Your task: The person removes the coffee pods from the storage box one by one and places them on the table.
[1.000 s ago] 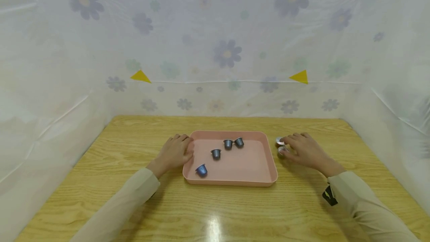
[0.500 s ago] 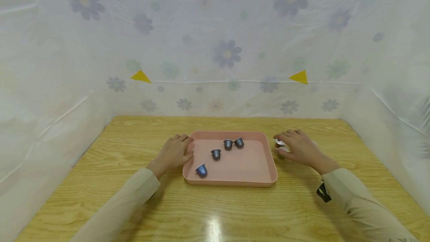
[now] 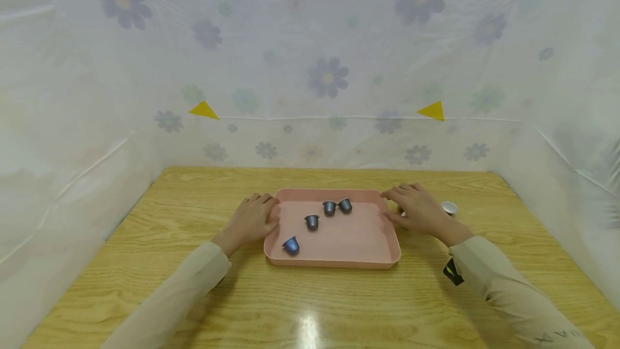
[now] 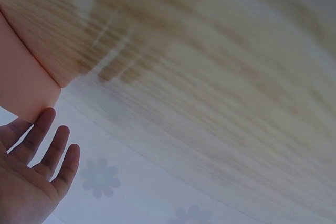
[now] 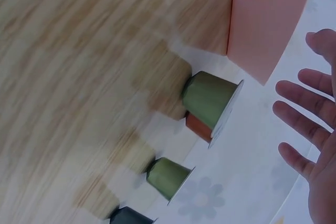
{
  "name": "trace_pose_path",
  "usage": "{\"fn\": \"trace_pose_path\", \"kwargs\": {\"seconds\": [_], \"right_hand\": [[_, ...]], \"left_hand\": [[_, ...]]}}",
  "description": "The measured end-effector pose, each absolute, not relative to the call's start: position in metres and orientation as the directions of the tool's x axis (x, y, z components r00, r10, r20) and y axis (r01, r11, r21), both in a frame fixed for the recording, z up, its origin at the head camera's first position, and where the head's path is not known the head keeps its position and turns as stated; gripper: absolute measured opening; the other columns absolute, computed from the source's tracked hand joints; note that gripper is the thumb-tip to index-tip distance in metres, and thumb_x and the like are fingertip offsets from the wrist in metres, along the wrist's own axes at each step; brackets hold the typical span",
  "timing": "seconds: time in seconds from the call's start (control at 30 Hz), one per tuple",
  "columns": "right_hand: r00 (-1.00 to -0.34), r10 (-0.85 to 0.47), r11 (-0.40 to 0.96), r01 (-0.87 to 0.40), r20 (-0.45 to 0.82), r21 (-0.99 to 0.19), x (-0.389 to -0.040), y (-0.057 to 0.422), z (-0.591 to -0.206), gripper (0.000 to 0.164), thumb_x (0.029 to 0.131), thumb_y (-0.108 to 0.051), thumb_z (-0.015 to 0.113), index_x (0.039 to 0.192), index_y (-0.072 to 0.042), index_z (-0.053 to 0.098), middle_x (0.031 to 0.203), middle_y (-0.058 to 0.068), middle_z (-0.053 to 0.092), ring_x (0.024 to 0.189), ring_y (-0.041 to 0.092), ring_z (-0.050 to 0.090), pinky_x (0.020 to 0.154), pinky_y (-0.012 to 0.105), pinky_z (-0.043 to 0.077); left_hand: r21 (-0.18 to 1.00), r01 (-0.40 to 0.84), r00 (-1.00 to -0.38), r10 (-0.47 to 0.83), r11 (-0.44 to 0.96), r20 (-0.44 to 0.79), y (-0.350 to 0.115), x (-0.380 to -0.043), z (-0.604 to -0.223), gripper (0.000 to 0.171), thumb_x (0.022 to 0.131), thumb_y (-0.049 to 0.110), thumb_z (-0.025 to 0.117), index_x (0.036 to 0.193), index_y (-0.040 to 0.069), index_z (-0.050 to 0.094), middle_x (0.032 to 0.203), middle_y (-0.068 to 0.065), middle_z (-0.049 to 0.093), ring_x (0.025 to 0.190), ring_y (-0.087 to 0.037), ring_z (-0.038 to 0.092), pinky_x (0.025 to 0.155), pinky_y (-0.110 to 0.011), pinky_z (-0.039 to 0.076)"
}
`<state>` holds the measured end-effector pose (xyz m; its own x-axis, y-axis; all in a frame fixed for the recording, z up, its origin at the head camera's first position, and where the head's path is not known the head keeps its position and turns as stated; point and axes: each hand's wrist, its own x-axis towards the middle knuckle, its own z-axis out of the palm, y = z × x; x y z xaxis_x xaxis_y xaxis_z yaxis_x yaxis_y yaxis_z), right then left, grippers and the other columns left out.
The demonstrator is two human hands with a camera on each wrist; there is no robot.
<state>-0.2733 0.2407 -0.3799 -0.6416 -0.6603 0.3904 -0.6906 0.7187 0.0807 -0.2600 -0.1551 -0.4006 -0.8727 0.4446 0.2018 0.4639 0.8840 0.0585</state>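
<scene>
On the counter (image 3: 252,308) lies a pink tray (image 3: 344,241), probably light and stiff, best held at both ends; the left grip (image 3: 249,221), relaxed, touches its left side, the right grip (image 3: 420,211) spreads beside its right.

Long, pale beige sleeves (image 3: 169,295) are worn, finished with plain, loose cuffs (image 3: 216,264). Beneath the right cuff (image 3: 469,255) a black piece (image 3: 453,272) marked in yellow-green can be seen. The right sleeve (image 3: 508,290) is creased, and small, dark, letter-like marks (image 3: 560,333) are borne on it.

Flowered pale sheeting (image 3: 271,88), wood-grain table (image 3: 358,306)
</scene>
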Motion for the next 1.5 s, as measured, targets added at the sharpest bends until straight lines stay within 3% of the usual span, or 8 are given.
{"fn": "trace_pose_path", "kwargs": {"seconds": [0.27, 0.8, 1.5], "right_hand": [[-0.620, -0.684, 0.693, -0.717, 0.385, 0.077, -0.277, 0.226, -0.378, 0.036, 0.079, -0.027, 0.068, 0.109, -0.010, 0.063, 0.102, 0.003, 0.065, 0.094, 0.023, 0.059, 0.086, 0.048, 0.043], [-0.674, -0.690, 0.709, -0.702, 0.264, 0.061, -0.287, 0.203, -0.382, 0.039, 0.084, -0.032, 0.064, 0.116, -0.012, 0.059, 0.109, 0.004, 0.063, 0.103, 0.025, 0.056, 0.093, 0.048, 0.040], [-0.701, -0.679, 0.726, -0.686, 0.219, 0.055, -0.298, 0.175, -0.385, 0.038, 0.084, -0.032, 0.062, 0.117, -0.013, 0.057, 0.110, 0.002, 0.063, 0.102, 0.023, 0.057, 0.088, 0.044, 0.043]], "left_hand": [[0.061, 0.461, -0.875, 0.442, 0.885, 0.198, -0.155, -0.261, -0.401, 0.042, 0.087, 0.032, 0.053, 0.123, 0.010, 0.055, 0.119, -0.006, 0.056, 0.107, -0.028, 0.052, 0.089, -0.047, 0.044], [0.061, 0.465, -0.872, 0.446, 0.883, 0.202, -0.154, -0.259, -0.399, 0.042, 0.087, 0.032, 0.053, 0.122, 0.009, 0.056, 0.118, -0.007, 0.057, 0.106, -0.028, 0.052, 0.089, -0.047, 0.044], [0.070, 0.460, -0.878, 0.441, 0.885, 0.189, -0.154, -0.260, -0.399, 0.042, 0.088, 0.032, 0.053, 0.123, 0.009, 0.055, 0.120, -0.007, 0.056, 0.108, -0.028, 0.051, 0.091, -0.048, 0.043]]}}
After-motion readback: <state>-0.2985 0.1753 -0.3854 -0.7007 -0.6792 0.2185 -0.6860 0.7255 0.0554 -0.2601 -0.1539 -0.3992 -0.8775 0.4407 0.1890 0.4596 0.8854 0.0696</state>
